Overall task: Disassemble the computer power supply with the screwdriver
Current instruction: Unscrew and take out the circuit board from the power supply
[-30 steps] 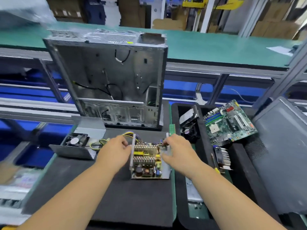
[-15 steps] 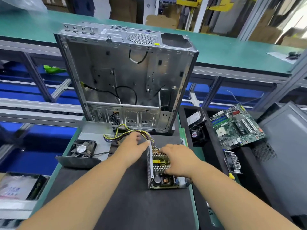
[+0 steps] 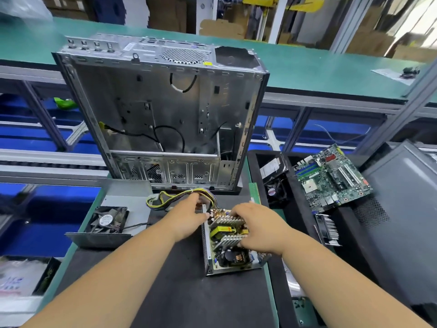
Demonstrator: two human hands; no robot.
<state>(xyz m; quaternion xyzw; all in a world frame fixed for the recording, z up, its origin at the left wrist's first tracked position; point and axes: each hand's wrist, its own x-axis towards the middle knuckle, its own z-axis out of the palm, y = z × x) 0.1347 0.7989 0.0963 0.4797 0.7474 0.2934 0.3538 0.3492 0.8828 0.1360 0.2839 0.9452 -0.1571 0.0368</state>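
The opened power supply [image 3: 227, 247] lies on the black mat, its circuit board with heat sinks and a yellow transformer exposed in a metal base tray. My left hand [image 3: 186, 216] grips the tray's upright left wall near the yellow and black cable bundle [image 3: 186, 194]. My right hand [image 3: 257, 226] lies over the board with its fingers curled round the heat sinks. The removed cover with its fan [image 3: 111, 218] sits to the left. No screwdriver is in either hand.
An empty computer case [image 3: 165, 110] stands upright right behind the power supply. To the right, black trays hold a motherboard [image 3: 331, 178], a cooler fan [image 3: 274, 190] and a heat sink [image 3: 327, 229]. A grey side panel [image 3: 402, 209] leans at the far right.
My view has tipped down and closer. My right hand has slid from the board's far edge onto the heat sinks; my left hand has moved to the tray wall by the cables.
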